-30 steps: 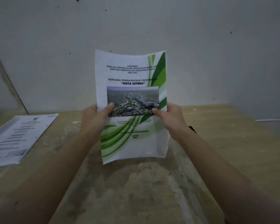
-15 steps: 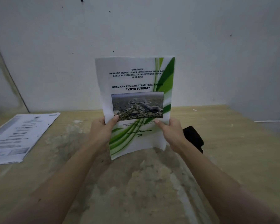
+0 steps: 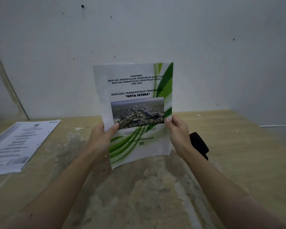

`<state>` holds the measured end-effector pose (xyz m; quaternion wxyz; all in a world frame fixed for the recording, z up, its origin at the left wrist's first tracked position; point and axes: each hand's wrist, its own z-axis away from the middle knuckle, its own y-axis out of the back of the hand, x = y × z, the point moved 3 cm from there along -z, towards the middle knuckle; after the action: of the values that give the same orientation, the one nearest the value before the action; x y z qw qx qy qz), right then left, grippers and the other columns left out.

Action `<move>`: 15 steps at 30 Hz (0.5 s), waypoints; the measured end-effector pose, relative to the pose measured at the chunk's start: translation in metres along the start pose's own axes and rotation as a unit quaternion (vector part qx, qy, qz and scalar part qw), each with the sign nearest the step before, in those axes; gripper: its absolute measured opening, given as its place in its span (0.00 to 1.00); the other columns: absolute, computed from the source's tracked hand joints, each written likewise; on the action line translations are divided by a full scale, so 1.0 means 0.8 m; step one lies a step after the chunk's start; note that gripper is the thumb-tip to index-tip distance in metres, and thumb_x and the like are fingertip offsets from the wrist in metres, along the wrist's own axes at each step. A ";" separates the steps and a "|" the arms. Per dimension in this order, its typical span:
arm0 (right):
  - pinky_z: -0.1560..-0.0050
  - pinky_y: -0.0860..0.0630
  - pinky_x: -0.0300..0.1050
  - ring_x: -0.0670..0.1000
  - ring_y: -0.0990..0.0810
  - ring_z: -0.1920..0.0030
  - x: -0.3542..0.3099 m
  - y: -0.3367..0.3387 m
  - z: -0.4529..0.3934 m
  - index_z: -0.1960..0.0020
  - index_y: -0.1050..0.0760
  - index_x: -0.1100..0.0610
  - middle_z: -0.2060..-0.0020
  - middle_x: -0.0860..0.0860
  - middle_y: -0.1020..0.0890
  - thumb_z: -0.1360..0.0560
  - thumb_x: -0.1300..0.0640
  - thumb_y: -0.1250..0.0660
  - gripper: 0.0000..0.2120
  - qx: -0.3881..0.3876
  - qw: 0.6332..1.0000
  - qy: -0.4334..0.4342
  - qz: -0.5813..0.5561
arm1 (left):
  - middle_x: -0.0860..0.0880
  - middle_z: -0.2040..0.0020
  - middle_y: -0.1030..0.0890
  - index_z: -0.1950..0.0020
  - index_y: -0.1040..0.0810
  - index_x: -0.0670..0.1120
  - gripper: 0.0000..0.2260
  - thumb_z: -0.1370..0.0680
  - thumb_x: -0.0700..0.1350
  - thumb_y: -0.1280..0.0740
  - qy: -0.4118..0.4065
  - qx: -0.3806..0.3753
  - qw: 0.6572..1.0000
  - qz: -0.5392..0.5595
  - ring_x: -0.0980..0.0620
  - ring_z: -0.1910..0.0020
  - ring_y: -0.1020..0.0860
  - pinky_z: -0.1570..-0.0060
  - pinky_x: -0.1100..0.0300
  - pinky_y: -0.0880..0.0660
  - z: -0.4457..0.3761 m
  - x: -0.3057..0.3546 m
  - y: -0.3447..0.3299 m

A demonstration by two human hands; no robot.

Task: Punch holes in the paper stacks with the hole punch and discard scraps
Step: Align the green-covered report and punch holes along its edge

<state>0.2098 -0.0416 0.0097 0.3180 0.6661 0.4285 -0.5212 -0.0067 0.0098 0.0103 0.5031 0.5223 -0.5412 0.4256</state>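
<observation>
1. While you hold the paper stack upright above the wooden table, its green-and-white cover faces you and blocks the wall behind it
2. Your left hand grips the stack's left edge, thumb pressed on the cover; the other fingers are hidden behind the sheets
3. Your right hand pinches the right edge, thumb tip on the front, fingers curled behind
4. A black object, probably the hole punch, lies on the table just behind your right wrist, partly hidden by it
5. A second stack of printed sheets lies flat at the table's left, well apart from your hands
</observation>
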 end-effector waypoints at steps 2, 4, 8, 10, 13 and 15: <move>0.58 0.23 0.38 0.47 0.22 0.60 -0.004 -0.001 0.002 0.58 0.27 0.56 0.62 0.49 0.21 0.20 0.60 0.43 0.10 0.026 1.000 0.015 0.008 | 0.45 0.55 0.18 0.54 0.23 0.49 0.02 0.24 0.44 0.35 -0.007 -0.002 1.000 -0.005 0.43 0.52 0.19 0.43 0.44 0.24 -0.001 0.001 -0.001; 0.55 0.22 0.47 0.54 0.23 0.59 -0.002 -0.004 0.001 0.58 0.28 0.58 0.61 0.55 0.21 0.20 0.61 0.44 0.10 0.039 0.999 0.017 0.010 | 0.43 0.51 0.17 0.51 0.23 0.47 0.04 0.24 0.45 0.35 -0.010 -0.009 1.000 -0.004 0.42 0.49 0.19 0.42 0.42 0.25 -0.002 0.001 -0.002; 0.58 0.30 0.46 0.53 0.28 0.60 -0.003 -0.013 0.004 0.59 0.30 0.61 0.62 0.55 0.26 0.19 0.59 0.47 0.13 0.058 0.998 -0.012 -0.012 | 0.43 0.52 0.17 0.53 0.22 0.48 0.04 0.23 0.45 0.35 0.004 -0.015 1.000 0.002 0.42 0.50 0.19 0.42 0.42 0.25 -0.005 -0.004 0.000; 0.44 0.28 0.56 0.63 0.25 0.47 -0.002 -0.016 0.002 0.45 0.29 0.68 0.50 0.65 0.24 0.18 0.57 0.49 0.16 0.066 0.997 -0.026 -0.031 | 0.42 0.52 0.17 0.53 0.22 0.48 0.04 0.23 0.46 0.35 0.004 -0.019 1.000 0.006 0.41 0.50 0.18 0.42 0.42 0.25 -0.006 -0.004 0.002; 0.43 0.28 0.55 0.63 0.26 0.45 0.001 -0.015 0.001 0.43 0.30 0.69 0.48 0.66 0.24 0.18 0.55 0.51 0.19 0.077 0.997 -0.019 -0.021 | 0.43 0.54 0.16 0.55 0.22 0.48 0.05 0.23 0.47 0.36 0.009 -0.019 1.000 0.009 0.41 0.52 0.18 0.44 0.42 0.24 -0.007 -0.006 0.005; 0.57 0.32 0.46 0.55 0.29 0.59 0.002 -0.016 0.001 0.56 0.30 0.63 0.62 0.58 0.28 0.18 0.54 0.51 0.17 0.079 0.997 0.002 0.001 | 0.44 0.57 0.15 0.55 0.21 0.46 0.06 0.24 0.47 0.35 0.012 -0.021 1.000 0.014 0.41 0.54 0.17 0.45 0.43 0.23 -0.007 -0.007 0.006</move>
<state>0.1979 -0.0363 0.0084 0.2643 0.6906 0.3855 -0.5519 -0.0111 0.0163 0.0062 0.5144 0.4988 -0.5515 0.4271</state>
